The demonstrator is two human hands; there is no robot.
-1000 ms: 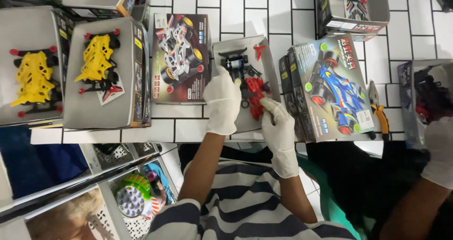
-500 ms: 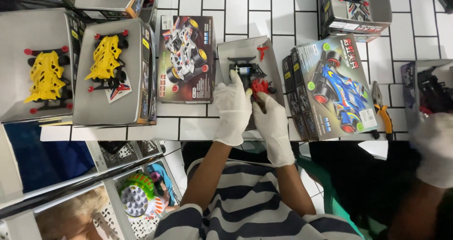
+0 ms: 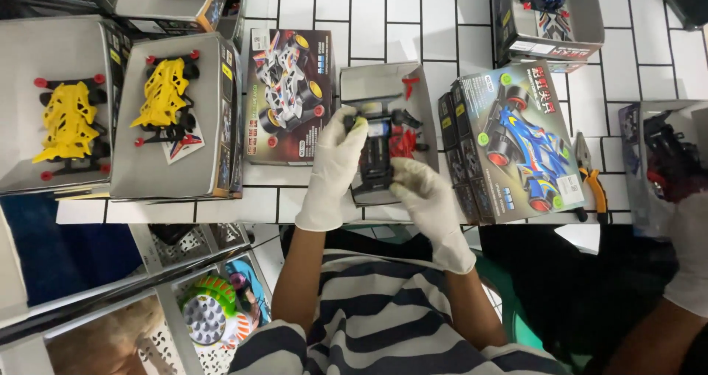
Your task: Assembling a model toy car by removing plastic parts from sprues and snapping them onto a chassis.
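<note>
Fingers of both gloved hands are clamped on a black toy car chassis (image 3: pixel 377 157) at the centre of the frame.
Head view: left hand (image 3: pixel 335 170) grips its left side, right hand (image 3: pixel 430 202) its lower right end, over an open grey box (image 3: pixel 383 87) on the white tiled table (image 3: pixel 442 21). Yellow car bodies (image 3: pixel 164 91) lie in boxes at upper left; pliers (image 3: pixel 590 176) at right.
</note>
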